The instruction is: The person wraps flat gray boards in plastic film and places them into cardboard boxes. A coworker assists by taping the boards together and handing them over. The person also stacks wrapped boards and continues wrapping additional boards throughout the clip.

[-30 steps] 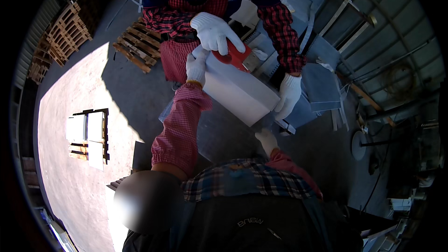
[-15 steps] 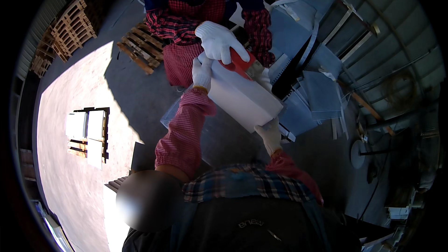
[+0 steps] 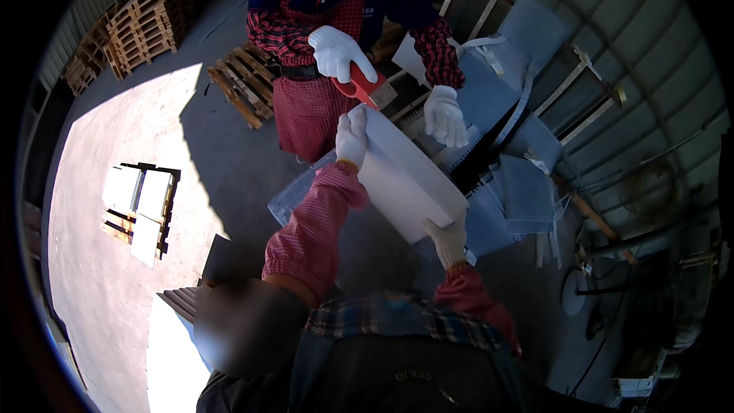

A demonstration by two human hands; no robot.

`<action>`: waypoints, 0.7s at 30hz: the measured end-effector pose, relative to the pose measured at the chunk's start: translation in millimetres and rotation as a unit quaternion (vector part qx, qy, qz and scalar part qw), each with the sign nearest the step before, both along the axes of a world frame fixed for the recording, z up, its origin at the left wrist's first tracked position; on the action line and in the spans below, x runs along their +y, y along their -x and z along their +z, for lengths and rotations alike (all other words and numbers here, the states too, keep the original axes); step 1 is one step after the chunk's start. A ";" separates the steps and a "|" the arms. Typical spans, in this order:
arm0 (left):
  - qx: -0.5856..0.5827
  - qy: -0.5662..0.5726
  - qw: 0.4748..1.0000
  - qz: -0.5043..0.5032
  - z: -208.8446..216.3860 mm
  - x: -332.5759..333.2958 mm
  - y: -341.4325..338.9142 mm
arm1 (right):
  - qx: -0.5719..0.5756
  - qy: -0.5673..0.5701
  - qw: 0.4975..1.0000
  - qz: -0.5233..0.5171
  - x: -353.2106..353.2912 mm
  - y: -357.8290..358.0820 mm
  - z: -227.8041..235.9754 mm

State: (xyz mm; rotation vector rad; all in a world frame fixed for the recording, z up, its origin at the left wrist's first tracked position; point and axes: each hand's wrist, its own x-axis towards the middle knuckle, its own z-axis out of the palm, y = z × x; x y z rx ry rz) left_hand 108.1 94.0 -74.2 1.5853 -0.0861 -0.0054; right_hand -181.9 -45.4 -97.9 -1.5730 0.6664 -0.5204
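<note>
White box – left hand, right hand holding

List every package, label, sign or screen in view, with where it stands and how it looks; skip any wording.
White box: long, plain, held tilted between left hand and right hand.
Flat grey-blue sheets or bags: stacked right of the box, rectangular.
White boxes on a pallet: on the sunlit floor at left, rectangular.
No legible labels, signs or screens show.

Concrete floor with wooden pallets and grey sheets
</note>
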 end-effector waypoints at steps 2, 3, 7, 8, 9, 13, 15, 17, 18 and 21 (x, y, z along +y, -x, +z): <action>0.011 -0.043 0.999 0.022 -1.4 -0.5 1.5 | 0.027 0.068 0.997 -0.007 1.7 -0.2 4.0; -0.001 -0.055 0.998 0.017 -4.0 1.9 0.5 | 0.030 0.064 0.998 -0.004 2.6 0.6 6.0; -0.050 -0.046 0.998 -0.007 -3.9 11.2 3.6 | 0.003 0.011 1.000 0.006 -1.4 3.7 5.1; -0.060 -0.024 0.998 -0.010 -10.9 10.8 1.3 | -0.014 -0.011 1.000 0.007 -3.1 3.1 3.1; -0.070 -0.004 0.997 -0.012 -12.3 14.2 2.6 | -0.002 -0.004 1.000 0.007 -0.4 1.7 6.6; -0.134 -0.118 0.976 0.125 0.6 24.5 43.2 | 0.031 0.034 0.999 0.009 2.6 0.9 19.0; -0.151 -0.167 0.961 0.158 10.7 22.5 73.4 | 0.026 0.031 0.999 0.018 1.3 0.1 18.5; -0.276 -0.184 0.932 0.148 31.4 21.1 111.3 | 0.008 0.001 0.999 0.034 -2.4 0.1 14.7; -0.336 -0.190 0.918 0.093 42.2 13.2 130.1 | -0.009 0.003 0.999 0.033 -11.6 3.5 11.4; -0.484 -0.235 0.843 -0.019 77.6 -2.0 160.5 | -0.014 0.013 0.999 0.033 -18.1 3.1 1.5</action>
